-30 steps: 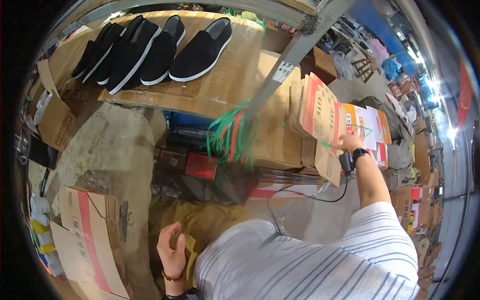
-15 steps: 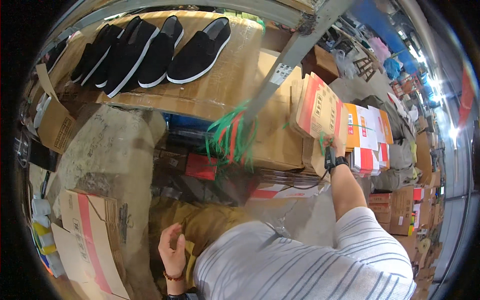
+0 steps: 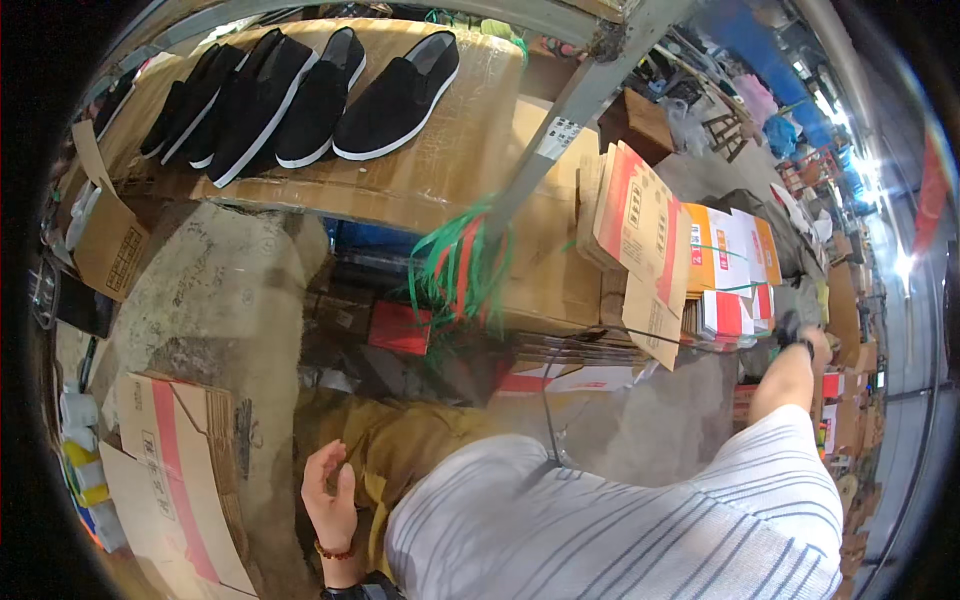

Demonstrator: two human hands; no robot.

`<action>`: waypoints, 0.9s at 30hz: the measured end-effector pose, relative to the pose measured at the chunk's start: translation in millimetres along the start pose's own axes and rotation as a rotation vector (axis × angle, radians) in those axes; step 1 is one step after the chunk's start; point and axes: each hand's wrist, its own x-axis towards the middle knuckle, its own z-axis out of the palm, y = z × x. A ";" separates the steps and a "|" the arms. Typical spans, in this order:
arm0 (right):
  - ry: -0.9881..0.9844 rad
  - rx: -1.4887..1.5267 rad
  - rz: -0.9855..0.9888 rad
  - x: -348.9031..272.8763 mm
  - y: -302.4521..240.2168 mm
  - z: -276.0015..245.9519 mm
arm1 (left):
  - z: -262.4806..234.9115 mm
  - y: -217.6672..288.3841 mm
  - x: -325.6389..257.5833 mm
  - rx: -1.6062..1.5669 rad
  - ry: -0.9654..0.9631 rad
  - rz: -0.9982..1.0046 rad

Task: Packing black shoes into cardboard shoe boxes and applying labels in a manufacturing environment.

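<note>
My left hand (image 3: 329,500) hovers over my lap, above the brown trousers (image 3: 400,440). Its fingers are loosely bent and apart, with nothing between them. My right hand (image 3: 818,347) is stretched far to the right, past the bundle of orange and white folded cartons (image 3: 727,250). Motion smears its fingers, so what they hold, if anything, does not show. A black cable (image 3: 700,347) runs toward that wrist. Nearer the middle stands a stack of flat brown cartons with a red band (image 3: 640,225). Green and red plastic straps (image 3: 465,275) hang from the metal post (image 3: 560,130).
Black cloth shoes with white soles (image 3: 395,100) lie on a tape-covered brown carton (image 3: 480,120) at the upper left. More flat cartons (image 3: 160,470) lean at the lower left. A red box (image 3: 400,328) sits under the shelf. Flattened cartons (image 3: 580,365) are piled below the big box.
My right hand has left the red-banded carton stack and swung right, past the orange and white bundle. That stack's front flap hangs lower. My left hand has hardly moved.
</note>
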 end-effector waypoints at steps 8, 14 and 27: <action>-2.020 -0.364 -0.661 -156.0 148.3 207.7 | 4.1 -2.1 -4.4 0.013 -0.008 -0.003; -1.957 -0.161 -0.288 -250.1 12.3 123.1 | -20.6 12.2 -4.7 0.085 -0.009 0.094; -2.090 -0.257 -1.068 -448.9 26.0 116.4 | -41.6 -1.2 -56.4 -0.042 0.273 -0.090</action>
